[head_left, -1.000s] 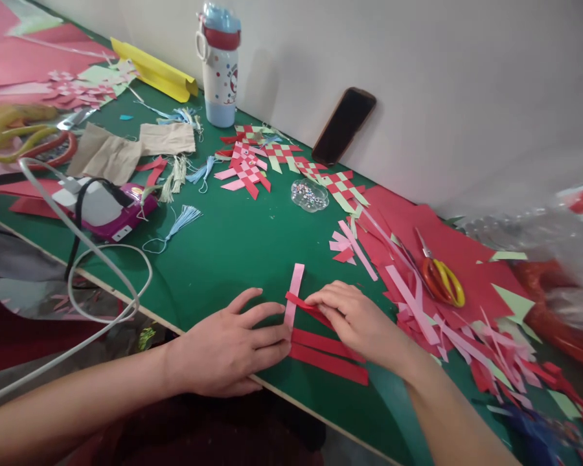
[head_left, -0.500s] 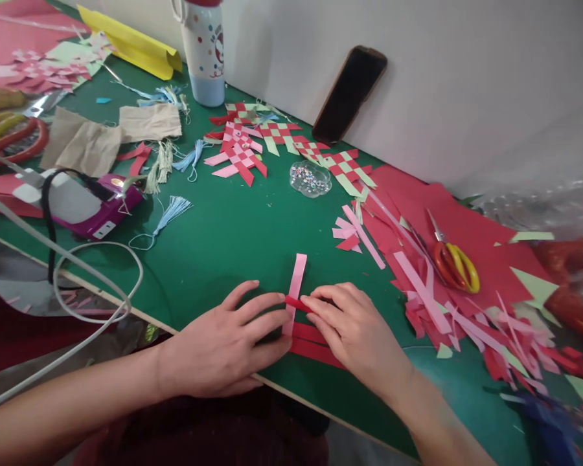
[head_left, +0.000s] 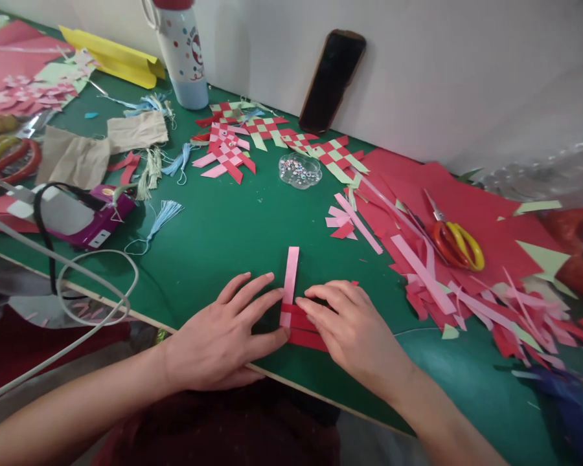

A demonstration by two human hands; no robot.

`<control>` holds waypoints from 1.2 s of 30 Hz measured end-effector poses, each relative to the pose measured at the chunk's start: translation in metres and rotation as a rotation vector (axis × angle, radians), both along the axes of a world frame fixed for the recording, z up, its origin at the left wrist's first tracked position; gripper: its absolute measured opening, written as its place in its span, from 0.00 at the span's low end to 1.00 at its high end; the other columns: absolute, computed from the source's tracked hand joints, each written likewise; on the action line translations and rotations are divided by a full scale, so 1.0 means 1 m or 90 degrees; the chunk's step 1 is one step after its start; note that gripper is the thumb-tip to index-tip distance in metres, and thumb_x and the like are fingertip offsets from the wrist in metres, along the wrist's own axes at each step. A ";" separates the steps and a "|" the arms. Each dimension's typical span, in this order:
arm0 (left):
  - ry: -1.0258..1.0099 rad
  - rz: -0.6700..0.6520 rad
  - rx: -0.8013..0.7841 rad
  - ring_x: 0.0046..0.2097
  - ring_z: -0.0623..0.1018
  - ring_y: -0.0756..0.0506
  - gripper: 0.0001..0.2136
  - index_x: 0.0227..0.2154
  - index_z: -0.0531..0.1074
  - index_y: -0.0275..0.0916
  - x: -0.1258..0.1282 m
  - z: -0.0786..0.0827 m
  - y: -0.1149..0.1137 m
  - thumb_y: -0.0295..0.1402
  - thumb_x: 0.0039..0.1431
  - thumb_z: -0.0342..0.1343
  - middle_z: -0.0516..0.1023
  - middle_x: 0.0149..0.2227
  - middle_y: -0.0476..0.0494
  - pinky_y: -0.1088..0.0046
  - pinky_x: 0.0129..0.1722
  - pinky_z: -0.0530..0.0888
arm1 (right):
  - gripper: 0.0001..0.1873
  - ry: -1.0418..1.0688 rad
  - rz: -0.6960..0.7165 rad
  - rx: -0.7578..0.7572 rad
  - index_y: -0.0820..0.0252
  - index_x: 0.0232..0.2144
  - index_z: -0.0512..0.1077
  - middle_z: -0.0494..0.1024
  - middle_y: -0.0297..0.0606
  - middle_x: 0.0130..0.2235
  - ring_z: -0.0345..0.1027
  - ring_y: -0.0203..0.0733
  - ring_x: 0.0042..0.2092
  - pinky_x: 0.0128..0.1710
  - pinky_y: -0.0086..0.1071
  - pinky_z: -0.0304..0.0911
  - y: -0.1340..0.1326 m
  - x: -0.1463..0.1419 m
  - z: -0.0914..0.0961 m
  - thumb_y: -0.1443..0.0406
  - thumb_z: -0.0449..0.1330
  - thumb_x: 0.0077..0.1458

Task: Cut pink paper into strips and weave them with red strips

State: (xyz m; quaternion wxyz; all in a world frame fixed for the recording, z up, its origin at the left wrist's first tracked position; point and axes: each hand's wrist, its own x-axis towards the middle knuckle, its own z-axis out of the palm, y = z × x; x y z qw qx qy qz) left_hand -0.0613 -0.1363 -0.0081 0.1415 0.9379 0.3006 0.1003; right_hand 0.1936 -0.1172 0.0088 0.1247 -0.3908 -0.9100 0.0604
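In the head view, a pink paper strip (head_left: 291, 275) stands away from me on the table, its near end interlaced with several red paper strips (head_left: 305, 338) that run to the right. My left hand (head_left: 223, 336) rests flat with its fingers spread, the tips at the left edge of the strips. From the other side, my right hand (head_left: 352, 323) has its fingers bent and closed at the upper red strip, just right of the pink one. Its palm side and part of the red strips are hidden beneath it.
Woven paper fish (head_left: 229, 158) and a clear dish of small beads (head_left: 300, 171) lie farther back. Scissors (head_left: 454, 239) rest on red paper at right, beside scraps (head_left: 490, 314). A bottle (head_left: 187, 61), leaning phone (head_left: 333, 81), tassels (head_left: 162, 220) and a purple power adapter (head_left: 102, 217) stand around.
The upper red strip, pinched and raised across the pink strip before, now lies down over it. My left fingers have spread slightly. The camera view has shifted a little.
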 end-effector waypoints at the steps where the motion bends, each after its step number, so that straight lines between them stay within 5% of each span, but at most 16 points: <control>1: 0.005 -0.003 -0.001 0.69 0.50 0.27 0.27 0.57 0.66 0.48 0.000 0.000 0.000 0.49 0.56 0.61 0.56 0.66 0.33 0.39 0.64 0.50 | 0.14 0.001 -0.001 -0.002 0.58 0.46 0.77 0.79 0.43 0.45 0.67 0.47 0.47 0.47 0.45 0.63 -0.001 0.001 -0.001 0.70 0.54 0.63; 11: 0.012 -0.028 0.014 0.68 0.53 0.31 0.25 0.57 0.67 0.47 0.000 0.000 0.001 0.48 0.58 0.59 0.62 0.64 0.41 0.43 0.67 0.42 | 0.13 -0.010 -0.015 0.026 0.58 0.46 0.76 0.79 0.42 0.44 0.68 0.45 0.44 0.45 0.43 0.60 -0.009 0.002 -0.001 0.68 0.52 0.65; 36: 0.017 -0.026 0.044 0.68 0.54 0.33 0.25 0.58 0.66 0.46 0.000 0.000 0.001 0.47 0.60 0.58 0.62 0.65 0.41 0.45 0.67 0.40 | 0.14 -0.009 -0.027 0.061 0.58 0.50 0.75 0.78 0.39 0.53 0.64 0.50 0.54 0.54 0.46 0.55 -0.025 0.012 -0.011 0.67 0.55 0.65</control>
